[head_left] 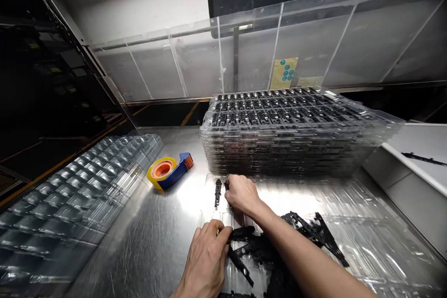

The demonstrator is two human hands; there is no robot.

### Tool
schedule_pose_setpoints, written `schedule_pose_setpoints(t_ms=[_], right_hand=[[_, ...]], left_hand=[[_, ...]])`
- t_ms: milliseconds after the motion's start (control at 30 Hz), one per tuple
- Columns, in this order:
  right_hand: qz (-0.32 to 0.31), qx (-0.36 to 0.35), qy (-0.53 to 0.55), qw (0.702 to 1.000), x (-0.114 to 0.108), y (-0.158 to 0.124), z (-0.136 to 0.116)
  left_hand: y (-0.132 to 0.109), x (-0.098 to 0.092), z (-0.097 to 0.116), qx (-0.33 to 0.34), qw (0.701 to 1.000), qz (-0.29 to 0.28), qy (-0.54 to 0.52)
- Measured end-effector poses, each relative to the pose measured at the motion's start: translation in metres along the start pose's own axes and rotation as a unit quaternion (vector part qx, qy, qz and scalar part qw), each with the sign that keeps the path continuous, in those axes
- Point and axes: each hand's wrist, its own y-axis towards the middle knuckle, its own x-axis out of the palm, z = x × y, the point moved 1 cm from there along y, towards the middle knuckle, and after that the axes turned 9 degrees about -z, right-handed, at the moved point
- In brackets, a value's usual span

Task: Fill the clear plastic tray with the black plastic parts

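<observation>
Head view, looking down on a metal bench (139, 237): the right hand (242, 193) reaches in from 5 o'clock, its forearm slanting across the work, palm down and fingers curled under. Its fingertips are at a slim black part (226, 186), which shows just at the hand's 10 o'clock edge, over a clear tray (379, 242). The fingers cover much of that part, so I can't say whether it is pinched or only pressed.

The left hand (208, 256) comes up from 6 o'clock, back upward, fingers bent and thumb drawn in toward the index finger. The thumb is right by the loose black parts (258, 247), which lie heaped at its 3 o'clock and partly under the right forearm; whether it grips one can't be made out.

A second black part (218, 193) lies lengthwise in the tray, near the right hand at 9 o'clock. From the right hand, a tall stack of filled trays (279, 149) stands at 1 o'clock, and a white box (412, 186) with a dark piece (424, 159) in it lies at 3 o'clock. From the left hand, a tape dispenser (174, 174) sits at 11 o'clock and stacked clear trays (70, 205) at 10.
</observation>
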Motion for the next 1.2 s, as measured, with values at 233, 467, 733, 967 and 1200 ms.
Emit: schedule_pose_setpoints(t_ms=[233,467,733,967,1200], right_hand=[[0.084,-0.001,-0.04,0.996,-0.017,-0.015,0.002],[0.03,-0.093,-0.098,0.99,0.006,-0.017,-0.033],[-0.001,-0.172,-0.028,0.985,-0.004,-0.001,0.006],[0.041,-0.196,0.007,0.98,0.006,0.002,0.029],[0.009,-0.23,0.056,0.972,-0.017,-0.051,0.048]], left_hand=[[0.001,0.003,-0.004,-0.012,0.997,0.029,-0.067],[0.003,0.012,-0.009,-0.004,0.991,0.081,-0.11],[0.004,0.014,-0.004,-0.02,0.995,0.089,-0.036],[0.004,0.022,-0.007,0.044,0.985,0.165,0.01],[-0.005,0.007,-0.012,0.08,0.966,0.238,-0.066]])
